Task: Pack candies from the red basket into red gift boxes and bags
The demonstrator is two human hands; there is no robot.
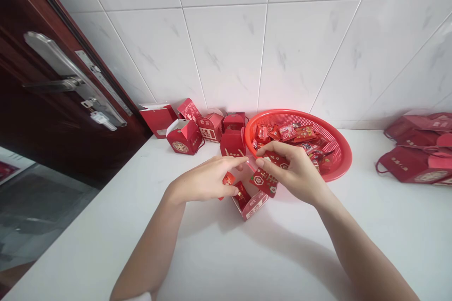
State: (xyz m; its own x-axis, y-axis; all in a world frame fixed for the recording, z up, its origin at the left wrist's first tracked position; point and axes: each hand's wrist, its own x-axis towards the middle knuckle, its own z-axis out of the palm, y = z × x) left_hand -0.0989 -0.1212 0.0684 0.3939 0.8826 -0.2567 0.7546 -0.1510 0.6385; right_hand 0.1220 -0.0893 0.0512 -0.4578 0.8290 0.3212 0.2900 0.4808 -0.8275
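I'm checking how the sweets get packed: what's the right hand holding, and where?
The right hand pinches a red sweet packet, apparently by its edge, between thumb and fingers.

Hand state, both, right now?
Left hand: half closed on a red candy packet.
Right hand: closed, pinching a red packet.

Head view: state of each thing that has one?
Small red gift box: open, candy packet inside.
Left hand: at the box's left side.
Right hand: pinching the box's patterned flap.
Red plastic basket: holding wrapped candies.
Door key: in the lock.
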